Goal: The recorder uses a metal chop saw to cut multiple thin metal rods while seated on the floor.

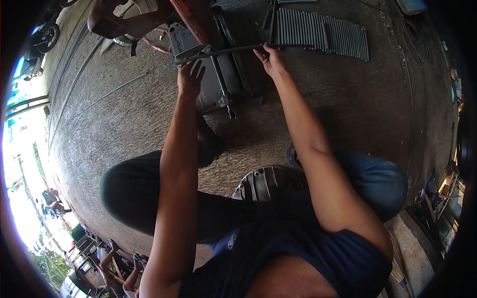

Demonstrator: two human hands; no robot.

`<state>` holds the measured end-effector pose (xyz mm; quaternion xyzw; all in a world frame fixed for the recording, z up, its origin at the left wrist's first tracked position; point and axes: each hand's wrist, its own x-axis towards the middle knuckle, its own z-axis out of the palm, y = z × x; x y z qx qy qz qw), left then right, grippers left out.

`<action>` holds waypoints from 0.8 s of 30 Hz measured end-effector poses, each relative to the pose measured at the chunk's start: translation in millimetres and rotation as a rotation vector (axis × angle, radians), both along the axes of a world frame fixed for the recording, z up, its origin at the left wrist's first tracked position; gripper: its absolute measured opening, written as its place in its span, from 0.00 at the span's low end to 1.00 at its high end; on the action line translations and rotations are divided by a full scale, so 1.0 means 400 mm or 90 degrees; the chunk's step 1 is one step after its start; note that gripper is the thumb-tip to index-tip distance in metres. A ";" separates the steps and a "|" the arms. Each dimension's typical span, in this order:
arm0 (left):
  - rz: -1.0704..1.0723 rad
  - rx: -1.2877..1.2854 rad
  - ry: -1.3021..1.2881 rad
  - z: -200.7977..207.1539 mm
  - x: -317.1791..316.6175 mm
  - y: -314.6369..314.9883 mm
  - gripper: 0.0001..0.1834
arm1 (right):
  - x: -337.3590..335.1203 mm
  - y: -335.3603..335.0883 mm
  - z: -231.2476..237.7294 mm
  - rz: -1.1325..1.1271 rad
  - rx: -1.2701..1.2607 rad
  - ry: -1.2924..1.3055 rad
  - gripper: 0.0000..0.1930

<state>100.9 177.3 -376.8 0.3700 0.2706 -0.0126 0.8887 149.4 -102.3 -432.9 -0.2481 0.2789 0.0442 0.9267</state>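
Observation:
A long dark metal rod (231, 50) lies across the grey bed of a machine with a red arm (191, 20), which looks like a cut-off saw. My left hand (191, 78) is at the rod's left end, touching it with fingers spread apart. Further right, my right hand (271, 60) grips the rod between thumb and fingers, its fingertips partly hidden behind it. Between my hands, a clamp screw (218, 79) runs toward me from the bed. Past my right hand, the rod's end reaches over rows of short cut rods (300, 31).
More cut rods (349, 38) lie side by side at the far right. Long thin bars (82, 64) stretch over the floor at left. A ribbed metal casing (263, 183) sits between my legs. A broom (399, 263) is at lower right. Another person's legs (107, 260) show at lower left.

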 end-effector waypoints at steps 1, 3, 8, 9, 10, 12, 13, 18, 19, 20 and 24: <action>-0.039 0.067 0.004 -0.001 0.009 -0.001 0.22 | 0.013 0.005 0.003 -0.001 0.007 -0.014 0.03; -0.079 0.133 0.010 -0.011 0.024 -0.010 0.22 | 0.032 0.013 0.007 -0.003 0.015 -0.026 0.03; -0.052 0.266 -0.045 -0.081 0.086 -0.046 0.14 | 0.055 0.010 0.011 -0.020 -0.002 -0.016 0.06; -0.055 0.260 -0.053 -0.095 0.104 -0.049 0.14 | 0.054 0.007 0.010 -0.020 0.003 -0.028 0.07; -0.044 0.301 -0.024 -0.108 0.121 -0.049 0.13 | 0.052 0.003 0.010 -0.014 0.009 -0.047 0.07; -0.034 0.340 0.005 -0.132 0.141 -0.050 0.12 | 0.047 -0.004 0.011 -0.018 -0.004 -0.021 0.07; -0.020 0.373 0.022 -0.139 0.148 -0.050 0.14 | 0.043 -0.009 0.012 -0.014 0.000 -0.021 0.05; -0.012 0.591 0.068 -0.143 0.137 -0.059 0.20 | 0.003 -0.075 0.022 -0.029 -0.027 -0.065 0.04; -0.060 0.601 0.025 -0.139 0.123 -0.064 0.21 | -0.013 -0.102 0.022 -0.044 -0.054 -0.058 0.03; -0.107 0.610 -0.018 -0.135 0.113 -0.070 0.23 | -0.038 -0.129 0.018 -0.037 -0.050 -0.076 0.03; -0.108 0.743 -0.151 -0.110 0.101 -0.082 0.24 | -0.122 -0.282 -0.012 -0.170 -0.134 0.004 0.07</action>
